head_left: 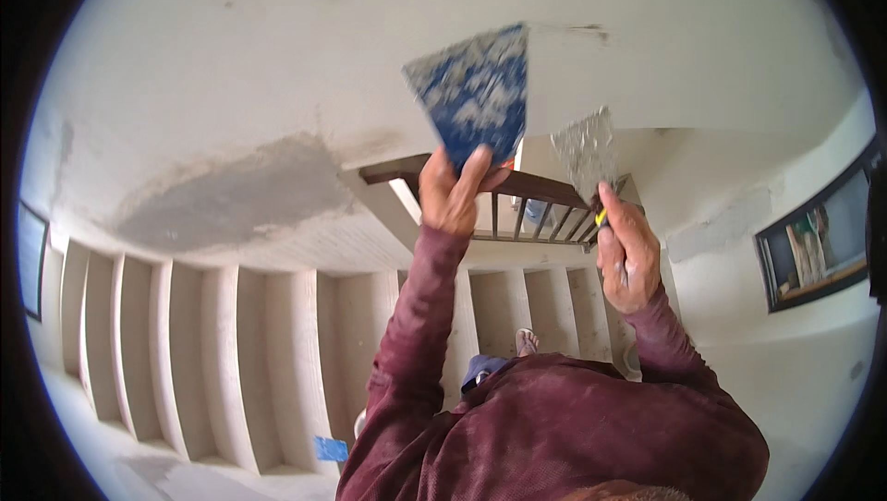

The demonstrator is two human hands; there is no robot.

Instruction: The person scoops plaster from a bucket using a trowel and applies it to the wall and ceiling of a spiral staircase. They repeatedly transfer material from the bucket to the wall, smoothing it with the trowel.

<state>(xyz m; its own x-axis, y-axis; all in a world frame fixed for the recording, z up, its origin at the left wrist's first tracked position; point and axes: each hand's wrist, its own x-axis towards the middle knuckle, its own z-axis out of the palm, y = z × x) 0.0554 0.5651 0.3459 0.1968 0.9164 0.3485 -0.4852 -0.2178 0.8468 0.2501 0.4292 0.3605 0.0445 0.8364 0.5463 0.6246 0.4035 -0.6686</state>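
My left hand (451, 192) grips a wide blue putty spreader (479, 99) by its narrow end, thumb across its face. Pale grey filler is smeared over the spreader, thickest toward its broad edge. To the right, my right hand (630, 256) is closed round the handle of a putty knife (587, 152). Its flared metal blade points up and looks streaked with filler; a bit of yellow shows on the handle. Both tools are held up before the pale wall (370, 48), apart from each other. Whether either touches the wall, I cannot tell.
A large grey patch (245, 192) marks the wall at left, and a dark scrape (587, 32) sits above. Bare stairs (277, 362) run below me, with a sandalled foot (527, 342) on them. Beyond stands a dark wooden railing (554, 192). A blue piece (331, 448) lies low on the stairs.
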